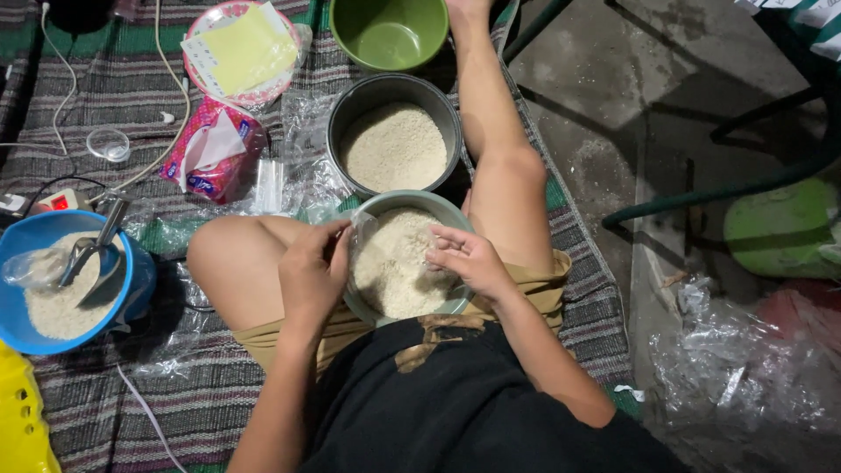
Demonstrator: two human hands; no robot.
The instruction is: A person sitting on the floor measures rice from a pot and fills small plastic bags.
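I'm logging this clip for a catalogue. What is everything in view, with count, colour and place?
rice bowl: 1, grey-green, on the lap
clear bag: 1, at that bowl's left rim
metal pot: 1, grey, rice inside, ahead of the bowl
empty bowl: 1, green, top centre
blue bowl: 1, rice and metal scoop, far left
tissue pack: 1, pink, on the mat
striped mat: 1, underneath
left hand: on the bag
right hand: over the rice

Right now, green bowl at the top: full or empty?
Empty. The green bowl shows only its bare inside, while the grey pot below it holds white rice.
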